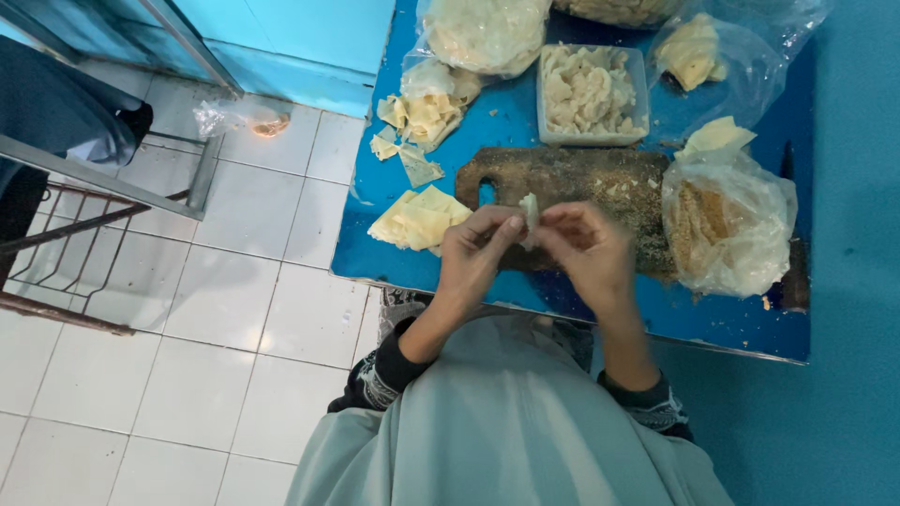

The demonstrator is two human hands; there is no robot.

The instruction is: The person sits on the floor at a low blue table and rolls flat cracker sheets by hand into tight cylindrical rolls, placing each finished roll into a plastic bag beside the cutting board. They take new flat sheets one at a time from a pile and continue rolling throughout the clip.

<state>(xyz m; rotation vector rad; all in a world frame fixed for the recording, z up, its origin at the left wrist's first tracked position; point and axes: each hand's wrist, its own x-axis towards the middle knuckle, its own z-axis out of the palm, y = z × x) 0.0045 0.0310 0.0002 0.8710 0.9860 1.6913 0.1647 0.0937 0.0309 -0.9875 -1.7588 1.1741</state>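
Head view, looking down. Landmark: the dark wooden board (581,201) on the blue table (525,122).

Both hands meet over the board's near edge. Left hand (476,253) and right hand (589,248) have their fingertips pinched together on one small pale dough wrapper (530,211), which stands between them just above the board. Fingers of both hands are curled in tight around it, thumbs pressed against forefingers; no gap shows.

Left of the board: a flat stack of wrappers (419,220), just beside the left hand. Beyond the board's left end: loose wrappers (417,126) spilling from a clear bag.

Beyond the board: a white tray (589,94) of folded pieces, touching or nearly touching the board's far edge.

Right of the board: a plastic bag (727,225) with brownish crumbly contents, overlapping the board's right end.

Far left, on the white tiled floor (187,309): a metal rack (84,244), well apart from the board.
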